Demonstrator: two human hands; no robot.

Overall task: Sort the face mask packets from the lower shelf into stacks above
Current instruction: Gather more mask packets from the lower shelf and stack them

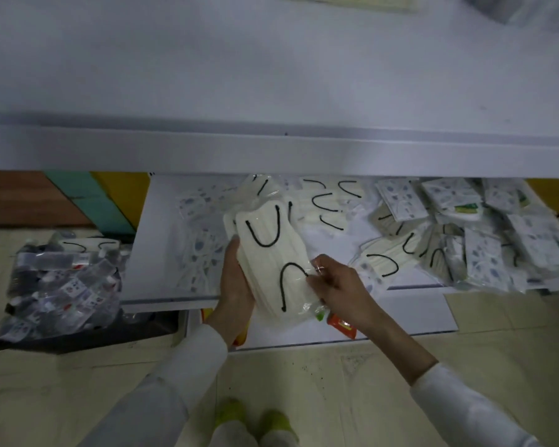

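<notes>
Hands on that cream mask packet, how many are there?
2. The left hand grips the packet by its left edge; the right hand pinches its wrapper at the lower right.

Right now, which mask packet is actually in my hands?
The cream packet with black ear loops: your left hand grips its side and right hand pinches its wrapper. The others lie on the lower shelf.

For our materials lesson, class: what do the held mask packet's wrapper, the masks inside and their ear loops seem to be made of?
Packet wrapper: probably thin clear plastic film; it glints and crinkles where the right hand pinches it.
Masks: cream, matte, pleated; likely non-woven fabric.
Ear loops: thin black cord, perhaps elastic; the look leaves that open.
</notes>
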